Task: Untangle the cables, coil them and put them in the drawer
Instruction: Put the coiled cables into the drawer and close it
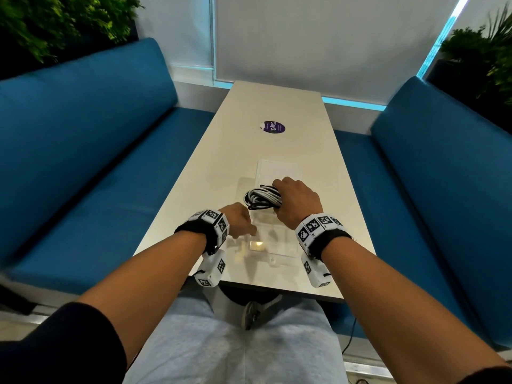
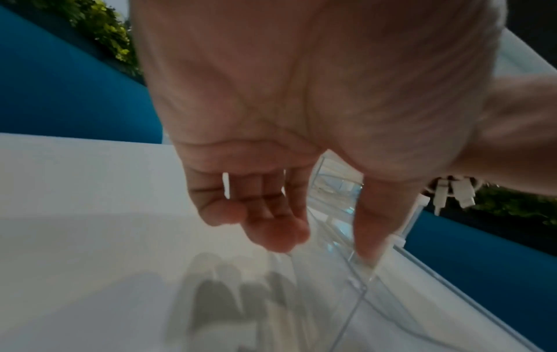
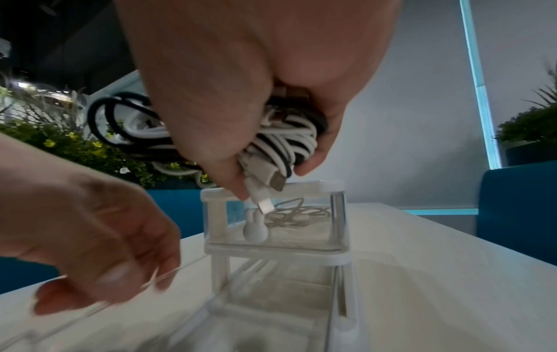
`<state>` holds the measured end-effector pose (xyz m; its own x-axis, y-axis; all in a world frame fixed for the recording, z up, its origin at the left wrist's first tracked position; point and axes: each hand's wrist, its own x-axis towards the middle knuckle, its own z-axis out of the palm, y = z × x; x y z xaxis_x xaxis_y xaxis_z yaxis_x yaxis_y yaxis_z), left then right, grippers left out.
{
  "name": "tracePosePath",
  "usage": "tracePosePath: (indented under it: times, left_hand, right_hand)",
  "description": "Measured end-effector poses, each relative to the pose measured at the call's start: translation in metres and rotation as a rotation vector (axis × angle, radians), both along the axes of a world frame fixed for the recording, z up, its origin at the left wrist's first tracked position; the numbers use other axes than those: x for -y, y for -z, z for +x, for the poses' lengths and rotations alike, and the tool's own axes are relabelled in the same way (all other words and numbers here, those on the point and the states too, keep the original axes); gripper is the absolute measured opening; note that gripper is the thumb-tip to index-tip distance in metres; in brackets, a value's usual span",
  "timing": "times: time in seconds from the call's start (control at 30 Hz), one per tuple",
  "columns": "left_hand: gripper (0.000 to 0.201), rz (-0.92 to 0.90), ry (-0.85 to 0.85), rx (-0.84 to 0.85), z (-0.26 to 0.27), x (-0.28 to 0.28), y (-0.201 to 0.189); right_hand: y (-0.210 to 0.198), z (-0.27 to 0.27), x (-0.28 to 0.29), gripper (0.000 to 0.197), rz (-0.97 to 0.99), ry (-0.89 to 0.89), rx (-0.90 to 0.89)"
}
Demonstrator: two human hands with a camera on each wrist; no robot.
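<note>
A coiled bundle of black and white cables (image 1: 260, 198) (image 3: 283, 143) is gripped in my right hand (image 1: 279, 195) (image 3: 271, 179), with two white plugs (image 3: 265, 190) (image 2: 452, 193) hanging from it. The bundle is held above a clear drawer (image 1: 279, 252) (image 3: 271, 321) pulled out toward me from a small clear drawer unit (image 1: 277, 170) (image 3: 337, 238). My left hand (image 1: 243, 225) (image 2: 325, 247) (image 3: 99, 274) is at the drawer's left wall (image 2: 355, 297), fingers loosely curled, thumb on the rim. The unit's upper compartment holds a thin white cable (image 3: 298, 214).
The unit stands on a long pale table (image 1: 194, 189) with a purple round sticker (image 1: 273, 126) farther back. A small white rabbit figure (image 3: 255, 228) sits at the upper compartment's front. Blue benches (image 1: 83, 162) (image 1: 443, 176) flank the table; plants stand behind them.
</note>
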<state>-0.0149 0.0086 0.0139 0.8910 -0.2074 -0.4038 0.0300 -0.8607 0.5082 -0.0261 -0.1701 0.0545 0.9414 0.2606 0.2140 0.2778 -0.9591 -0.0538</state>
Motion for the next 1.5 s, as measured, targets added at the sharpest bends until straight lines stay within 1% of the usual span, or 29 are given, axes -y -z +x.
tracePosePath:
  times: [0.03, 0.07, 0.13, 0.17, 0.23, 0.27, 0.3, 0.37, 0.43, 0.5, 0.53, 0.63, 0.73, 0.83, 0.93, 1.0, 1.07, 1.13, 1.17, 1.2, 1.23, 1.37, 1.5]
  left_hand:
    - [0.034, -0.059, -0.032, 0.028, 0.002, -0.001, 0.002]
    - [0.039, -0.117, -0.052, 0.036, 0.004, -0.002, 0.005]
    - [0.06, -0.187, -0.069, 0.012, 0.007, -0.001, 0.009]
    - [0.074, -0.2, -0.076, 0.019, 0.007, 0.001, 0.011]
    - [0.102, -0.186, -0.097, 0.116, 0.006, 0.003, 0.012]
    - [0.107, -0.188, -0.109, 0.178, 0.005, 0.003, 0.012]
    - [0.107, -0.208, -0.11, 0.233, 0.002, 0.003, 0.011]
    - [0.103, -0.252, -0.051, 0.347, 0.0, 0.002, 0.011]
    - [0.094, -0.277, 0.029, 0.396, 0.001, 0.003, 0.01]
    - [0.084, -0.291, 0.068, 0.385, 0.004, 0.006, 0.011]
    - [0.082, -0.304, 0.064, 0.366, 0.005, 0.007, 0.013]
    - [0.082, -0.364, 0.026, 0.309, 0.005, 0.012, 0.021]
    - [0.083, -0.384, -0.002, 0.321, 0.003, 0.017, 0.027]
    - [0.085, -0.425, -0.037, 0.321, 0.0, 0.022, 0.031]
    - [0.086, -0.435, -0.046, 0.335, -0.002, 0.028, 0.034]
    - [0.088, -0.453, -0.042, 0.329, -0.001, 0.027, 0.036]
    - [0.092, -0.455, -0.027, 0.333, 0.001, 0.024, 0.038]
    - [0.095, -0.451, -0.01, 0.337, 0.001, 0.023, 0.039]
    - [0.095, -0.453, -0.005, 0.34, 0.0, 0.023, 0.039]
    - [0.093, -0.452, -0.001, 0.345, -0.001, 0.024, 0.039]
    - [0.092, -0.446, -0.001, 0.357, -0.001, 0.025, 0.039]
    - [0.088, -0.423, -0.017, 0.401, -0.001, 0.025, 0.039]
    - [0.089, -0.389, -0.016, 0.392, -0.001, 0.027, 0.036]
  right_hand:
    - [0.0, -0.004, 0.0, 0.026, -0.005, -0.019, 0.008]
    - [0.0, -0.008, -0.001, 0.027, -0.016, -0.034, -0.006]
    - [0.002, -0.015, -0.002, 0.028, -0.062, -0.021, -0.105]
    - [0.002, -0.018, -0.002, 0.029, -0.091, 0.019, -0.184]
    - [0.004, -0.02, 0.0, 0.026, -0.172, 0.117, -0.322]
    - [0.006, -0.021, 0.001, 0.021, -0.212, 0.141, -0.348]
    - [0.008, -0.022, 0.003, 0.015, -0.236, 0.153, -0.348]
    - [0.013, -0.024, 0.004, 0.008, -0.232, 0.162, -0.312]
    - [0.013, -0.025, 0.001, 0.009, -0.242, 0.17, -0.287]
    - [0.011, -0.026, -0.006, 0.012, -0.288, 0.176, -0.288]
    - [0.011, -0.026, -0.009, 0.012, -0.313, 0.183, -0.295]
    - [0.013, -0.026, -0.016, 0.014, -0.368, 0.218, -0.333]
    - [0.015, -0.023, -0.017, 0.02, -0.39, 0.25, -0.347]
    - [0.019, -0.024, -0.019, 0.018, -0.327, 0.263, -0.386]
    - [0.027, -0.025, -0.019, 0.013, -0.22, 0.255, -0.433]
    - [0.029, -0.026, -0.017, 0.018, -0.111, 0.264, -0.481]
    - [0.028, -0.024, -0.016, 0.019, 0.053, 0.237, -0.577]
    - [0.026, -0.023, -0.015, 0.022, 0.155, 0.205, -0.671]
    - [0.026, -0.023, -0.014, 0.03, 0.158, 0.2, -0.693]
    - [0.028, -0.023, -0.014, 0.033, 0.134, 0.214, -0.699]
    - [0.032, -0.023, -0.013, 0.033, 0.103, 0.236, -0.686]
    - [0.048, -0.025, -0.019, 0.051, 0.082, 0.343, -0.63]
    - [0.049, -0.024, -0.028, 0.055, 0.042, 0.361, -0.608]
